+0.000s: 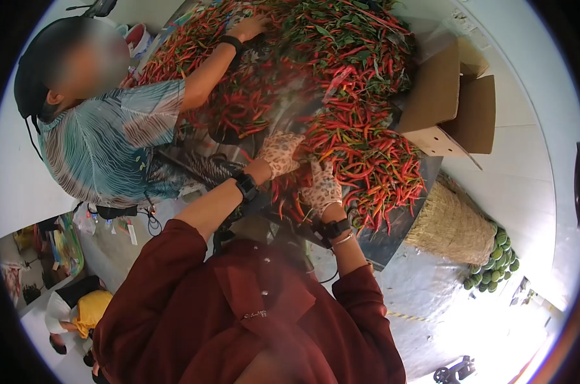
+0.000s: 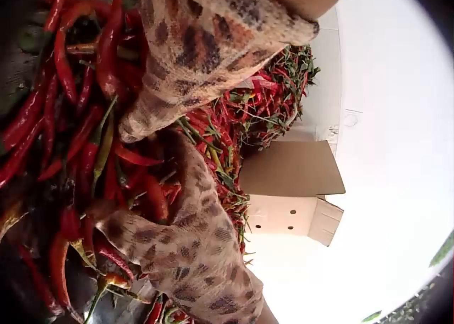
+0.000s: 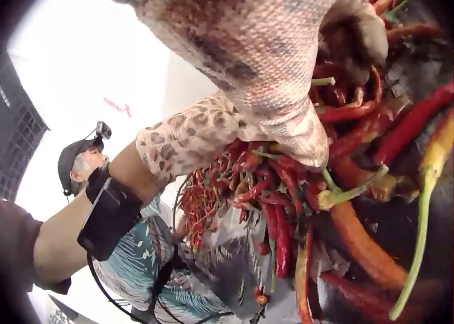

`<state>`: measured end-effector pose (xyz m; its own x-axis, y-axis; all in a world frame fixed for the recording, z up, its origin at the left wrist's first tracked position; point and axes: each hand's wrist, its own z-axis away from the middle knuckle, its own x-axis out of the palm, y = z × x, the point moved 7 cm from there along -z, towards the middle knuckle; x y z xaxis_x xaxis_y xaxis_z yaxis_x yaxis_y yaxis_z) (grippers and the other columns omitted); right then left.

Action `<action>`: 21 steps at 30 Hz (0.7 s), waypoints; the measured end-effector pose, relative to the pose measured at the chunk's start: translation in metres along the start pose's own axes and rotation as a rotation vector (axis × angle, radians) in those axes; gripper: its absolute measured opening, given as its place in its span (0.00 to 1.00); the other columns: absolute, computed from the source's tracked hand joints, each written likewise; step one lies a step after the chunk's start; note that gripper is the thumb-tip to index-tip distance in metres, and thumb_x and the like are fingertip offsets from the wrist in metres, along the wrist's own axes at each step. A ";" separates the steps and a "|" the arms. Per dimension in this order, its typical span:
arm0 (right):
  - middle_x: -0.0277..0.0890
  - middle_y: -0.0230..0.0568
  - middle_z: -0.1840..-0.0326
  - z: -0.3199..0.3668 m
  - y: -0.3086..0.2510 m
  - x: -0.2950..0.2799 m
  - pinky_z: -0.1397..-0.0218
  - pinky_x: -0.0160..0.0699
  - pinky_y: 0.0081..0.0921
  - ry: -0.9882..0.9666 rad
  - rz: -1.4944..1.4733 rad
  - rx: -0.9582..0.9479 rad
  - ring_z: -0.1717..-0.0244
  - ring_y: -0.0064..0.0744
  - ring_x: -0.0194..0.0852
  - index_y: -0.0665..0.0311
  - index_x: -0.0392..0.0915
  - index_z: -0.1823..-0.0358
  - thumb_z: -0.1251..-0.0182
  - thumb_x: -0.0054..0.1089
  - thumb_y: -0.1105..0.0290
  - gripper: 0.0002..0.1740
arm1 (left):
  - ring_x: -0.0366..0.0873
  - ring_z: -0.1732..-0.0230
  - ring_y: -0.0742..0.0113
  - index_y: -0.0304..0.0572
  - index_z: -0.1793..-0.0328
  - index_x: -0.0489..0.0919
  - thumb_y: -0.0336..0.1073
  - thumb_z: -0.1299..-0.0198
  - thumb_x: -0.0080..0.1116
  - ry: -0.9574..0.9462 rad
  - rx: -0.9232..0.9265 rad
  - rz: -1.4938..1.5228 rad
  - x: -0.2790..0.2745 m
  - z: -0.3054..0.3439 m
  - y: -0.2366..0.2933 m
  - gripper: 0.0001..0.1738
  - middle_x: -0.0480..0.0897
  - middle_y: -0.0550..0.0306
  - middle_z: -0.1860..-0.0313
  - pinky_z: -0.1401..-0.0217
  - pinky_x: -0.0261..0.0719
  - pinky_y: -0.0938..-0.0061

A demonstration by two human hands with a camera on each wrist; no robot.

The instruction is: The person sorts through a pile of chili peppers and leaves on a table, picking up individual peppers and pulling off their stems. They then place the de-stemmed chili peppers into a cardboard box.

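Note:
Both hands wear leopard-print gloves and work at the near edge of a heap of red chili peppers (image 1: 373, 163). My left hand (image 1: 281, 153) reaches in from the left, its fingers pointing down at the chilies; in the left wrist view its covered fingertips (image 2: 135, 127) are right over stems, and what they hold I cannot tell. Close beside it, my right hand (image 1: 323, 187) curves its thumb and fingers round some chili peppers (image 2: 152, 193). Loose chilies with green stems (image 3: 365, 246) lie under and in front of the right hand.
Another person (image 1: 110, 128) at the left reaches into the far chilies with a bare hand (image 1: 248, 29). A leafy chili pile (image 1: 360, 45) lies at the back. An open cardboard box (image 1: 450, 109) stands right, near a woven sack (image 1: 453, 224) and green round produce (image 1: 495, 265).

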<state>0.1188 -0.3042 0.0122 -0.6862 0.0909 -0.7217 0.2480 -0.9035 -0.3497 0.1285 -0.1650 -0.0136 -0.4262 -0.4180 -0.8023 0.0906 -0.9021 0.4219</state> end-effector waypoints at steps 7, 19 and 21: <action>0.49 0.60 0.26 -0.011 0.012 0.017 0.38 0.71 0.39 0.096 -0.148 -0.072 0.39 0.54 0.69 0.57 0.49 0.25 0.44 0.62 0.64 0.45 | 0.62 0.31 0.46 0.46 0.30 0.65 0.44 0.43 0.61 0.024 0.044 0.028 0.007 0.005 0.002 0.35 0.66 0.46 0.31 0.31 0.61 0.53; 0.76 0.51 0.51 0.059 0.036 -0.061 0.44 0.72 0.37 0.698 -0.392 -0.329 0.47 0.52 0.73 0.66 0.77 0.51 0.42 0.58 0.73 0.16 | 0.69 0.38 0.49 0.42 0.41 0.76 0.46 0.41 0.57 0.154 0.297 0.087 -0.047 0.031 0.095 0.24 0.74 0.45 0.41 0.37 0.68 0.57; 0.77 0.49 0.53 0.077 0.048 -0.082 0.45 0.73 0.35 0.701 -0.466 -0.244 0.49 0.49 0.74 0.66 0.78 0.52 0.43 0.57 0.75 0.16 | 0.69 0.39 0.49 0.41 0.41 0.76 0.45 0.40 0.56 0.195 0.354 0.124 -0.042 0.022 0.111 0.23 0.75 0.44 0.43 0.36 0.66 0.57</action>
<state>0.1342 -0.3867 0.1005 -0.1955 0.7376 -0.6463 0.2417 -0.6025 -0.7607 0.1363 -0.2452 0.0759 -0.2500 -0.5642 -0.7869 -0.1986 -0.7655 0.6120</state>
